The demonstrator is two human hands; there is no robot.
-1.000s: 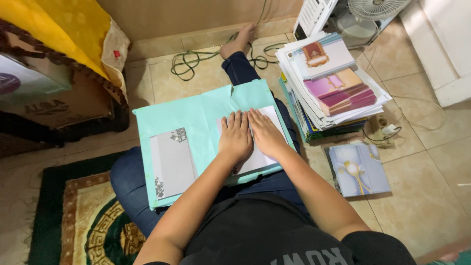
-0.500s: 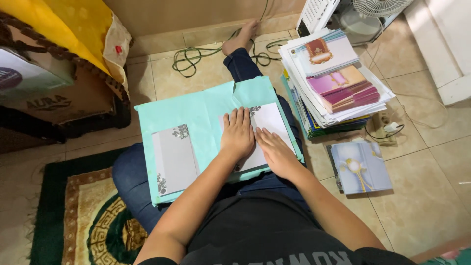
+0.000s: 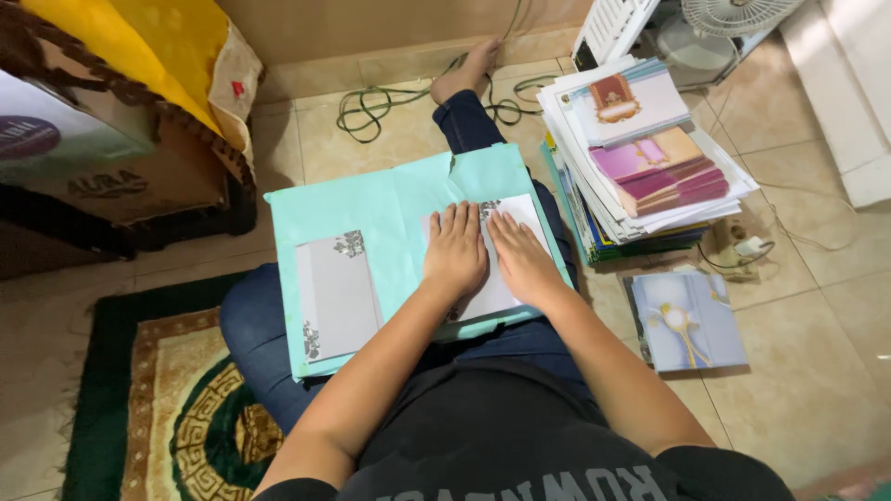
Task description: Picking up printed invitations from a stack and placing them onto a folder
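Observation:
A turquoise paper sheet (image 3: 394, 209) lies across my lap. On its right half rests a white card (image 3: 525, 215) with a grey floral corner. My left hand (image 3: 455, 252) and my right hand (image 3: 522, 260) lie flat side by side on that card, palms down, fingers pointing away from me. Neither hand grips anything. A grey card with floral corners (image 3: 336, 295) lies on the sheet's left half, apart from both hands.
A tall stack of cards and booklets (image 3: 640, 153) stands on the tiled floor to my right. A blue card (image 3: 687, 320) lies near it. A green cable (image 3: 371, 102), a fan (image 3: 733, 14), a cardboard box (image 3: 121, 186) and a green rug (image 3: 148, 399) surround me.
My right hand slid back up the white card from its lower right edge, so it lies beside my left hand again. My left hand stayed pressed on the card.

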